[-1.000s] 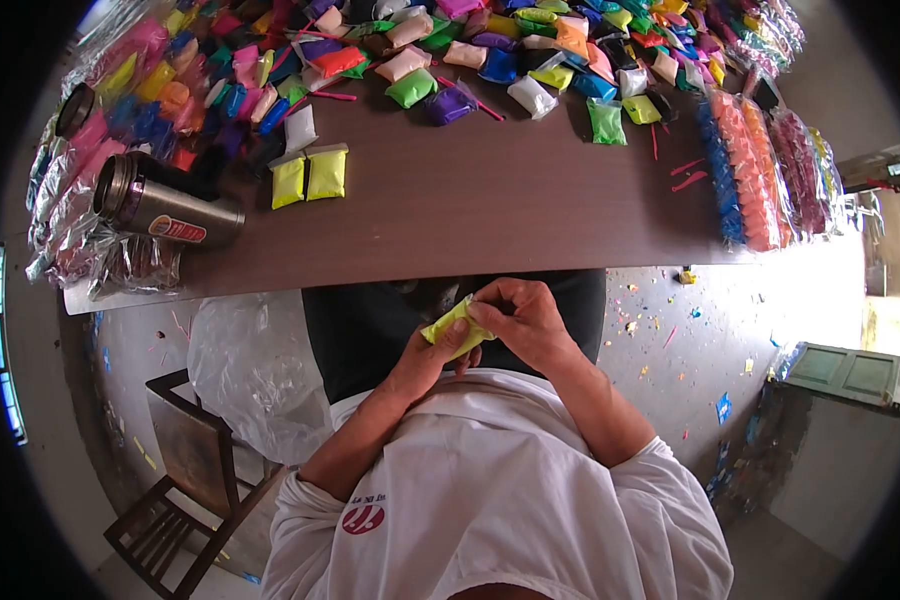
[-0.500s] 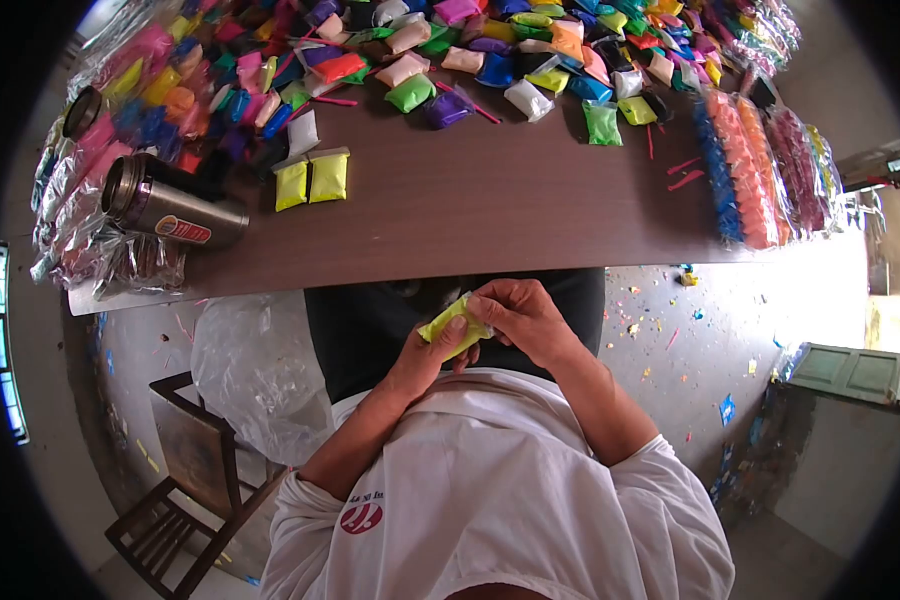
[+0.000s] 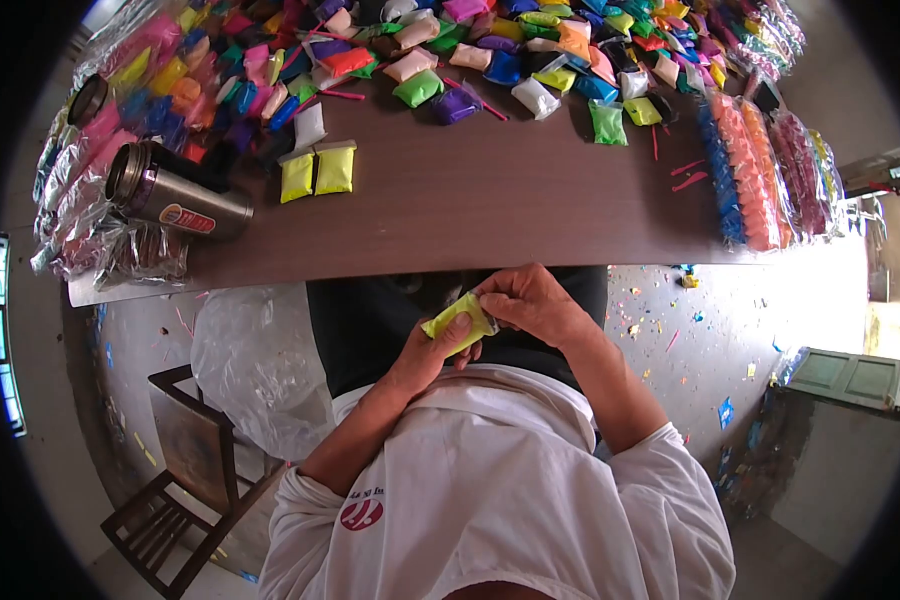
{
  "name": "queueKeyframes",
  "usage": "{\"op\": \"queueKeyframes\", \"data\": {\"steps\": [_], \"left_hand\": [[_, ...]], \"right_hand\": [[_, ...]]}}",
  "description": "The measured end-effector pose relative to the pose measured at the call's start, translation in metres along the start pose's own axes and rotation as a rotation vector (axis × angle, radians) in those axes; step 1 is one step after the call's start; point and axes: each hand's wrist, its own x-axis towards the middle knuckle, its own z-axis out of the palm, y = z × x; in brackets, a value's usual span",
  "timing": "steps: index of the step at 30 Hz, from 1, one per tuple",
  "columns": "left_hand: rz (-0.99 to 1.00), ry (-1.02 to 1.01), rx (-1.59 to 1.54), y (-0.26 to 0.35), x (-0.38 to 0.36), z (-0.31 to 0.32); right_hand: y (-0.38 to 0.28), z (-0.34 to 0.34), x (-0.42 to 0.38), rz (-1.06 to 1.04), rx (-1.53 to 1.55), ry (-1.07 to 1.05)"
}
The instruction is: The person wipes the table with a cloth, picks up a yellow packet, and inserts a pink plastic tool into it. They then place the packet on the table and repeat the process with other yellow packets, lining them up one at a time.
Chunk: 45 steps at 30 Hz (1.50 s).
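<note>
Over my lap, just below the table edge, my left hand (image 3: 438, 350) grips a yellow packet (image 3: 458, 326), its thumb lying across the front. My right hand (image 3: 530, 302) pinches the packet's upper right end between thumb and fingers. Two more yellow packets, a left one (image 3: 297, 177) and a right one (image 3: 334, 168), lie side by side on the brown table (image 3: 450, 215). Many packets of other colours are heaped along the far side, among them a green one (image 3: 418, 88) and a purple one (image 3: 456, 104).
A steel flask (image 3: 185, 195) lies on the table's left side. Long wrapped strips of orange packets (image 3: 745, 165) lie at the right. A wooden chair (image 3: 195, 440) and a clear plastic bag (image 3: 260, 365) are on the floor at the left.
My right hand has shifted slightly right and turned at the packet's end, and more of the packet shows. My left hand keeps its hold. The whole view has moved a little.
</note>
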Motion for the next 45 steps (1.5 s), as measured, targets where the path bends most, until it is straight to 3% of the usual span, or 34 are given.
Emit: {"op": "queueKeyframes", "data": {"steps": [10,19,25,34,40,45], "left_hand": [[-0.062,0.015,-0.029,-0.005,-0.001,0.002],[-0.094,0.017,-0.046,0.0,-0.001,0.005],[-0.111,-0.025,-0.017,-0.001,-0.002,0.004],[-0.126,-0.076,0.035,-0.002,-0.001,0.005],[-0.117,-0.035,-0.044,-0.002,-0.002,0.005],[-0.114,-0.059,0.019,-0.004,-0.001,0.003]], "right_hand": [[0.003,-0.004,0.006,-0.018,-0.224,-0.011],[0.016,-0.013,0.009,-0.001,0.091,-0.109],[0.012,-0.016,0.008,0.067,0.04,-0.131],[0.016,-0.005,0.007,-0.024,-0.137,-0.072],[0.01,-0.017,-0.008,0.177,0.173,-0.087],[0.023,-0.018,-0.015,0.098,0.154,-0.105]]}}
